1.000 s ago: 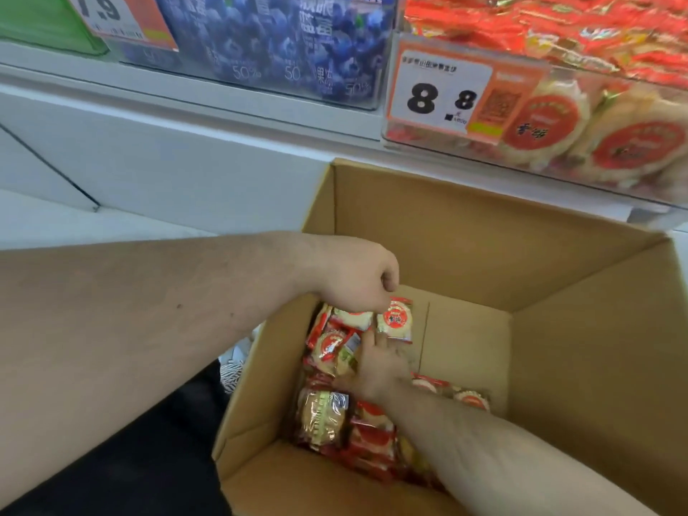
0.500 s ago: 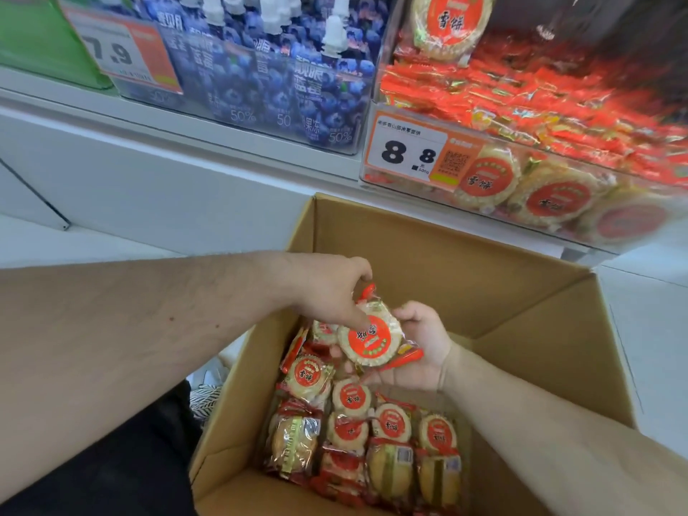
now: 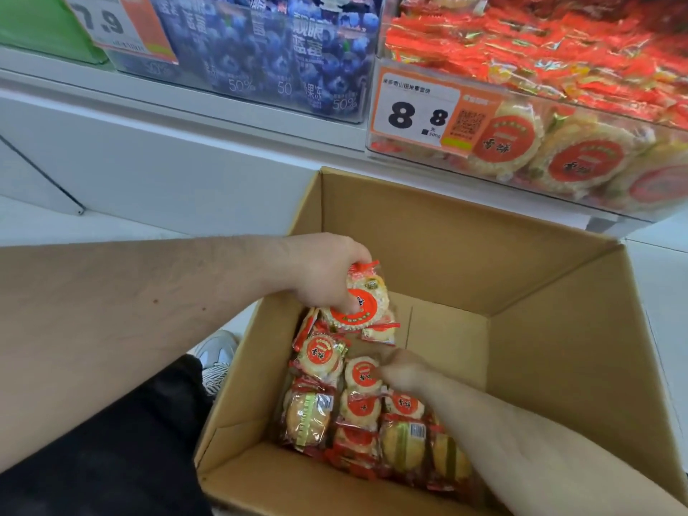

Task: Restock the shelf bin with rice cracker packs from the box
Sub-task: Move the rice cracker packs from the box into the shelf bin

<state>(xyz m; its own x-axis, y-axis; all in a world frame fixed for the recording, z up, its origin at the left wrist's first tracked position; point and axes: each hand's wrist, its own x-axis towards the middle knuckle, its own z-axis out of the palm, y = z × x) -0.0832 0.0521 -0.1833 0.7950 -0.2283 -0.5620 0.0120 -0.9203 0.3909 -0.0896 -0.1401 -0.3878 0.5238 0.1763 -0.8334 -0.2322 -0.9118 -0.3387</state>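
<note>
An open cardboard box (image 3: 558, 329) stands on the floor below the shelf. Several rice cracker packs (image 3: 357, 415) with round red labels lie along its left and near side; the far right of its bottom is bare. My left hand (image 3: 327, 273) is shut on a small bunch of rice cracker packs (image 3: 366, 303), held just above the box's left side. My right hand (image 3: 405, 374) is down inside the box, its fingertips against a pack (image 3: 363, 374); its grip is hidden. The clear shelf bin (image 3: 521, 184) at upper right is heaped with the same packs.
A price tag reading 8.8 (image 3: 417, 117) sits on the bin's front. To its left is a bin of blue blueberry jelly pouches (image 3: 260, 57), then a green one (image 3: 37, 27). My shoe (image 3: 216, 351) and black trouser leg (image 3: 111, 459) are left of the box.
My right hand has let go of the pack held between both hands and dropped back into the box. My left hand keeps the packs, slightly lower and to the left.
</note>
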